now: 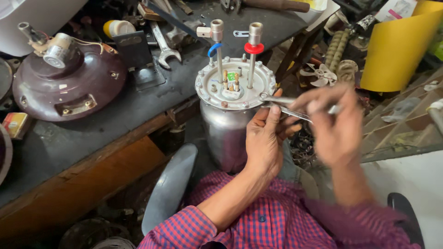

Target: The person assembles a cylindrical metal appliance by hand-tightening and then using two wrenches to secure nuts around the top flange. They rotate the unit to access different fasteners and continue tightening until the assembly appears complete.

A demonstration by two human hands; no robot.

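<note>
While left hand (264, 145) steadies the steel tank (227, 138), smooth, rigid, probably heavy, right hand (333, 124) grips a spanner (282, 105) at its flange.

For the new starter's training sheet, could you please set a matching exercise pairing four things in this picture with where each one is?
Things:
1. steel tank
2. open-ended wrench
3. maroon round housing
4. yellow sheet

Places:
A. far right, standing curved
B. left on the dark bench
C. lying on the bench behind the tank
D. in front of the person, steadied by the left hand

Pairs: 1-D, 2-C, 3-B, 4-A
</note>
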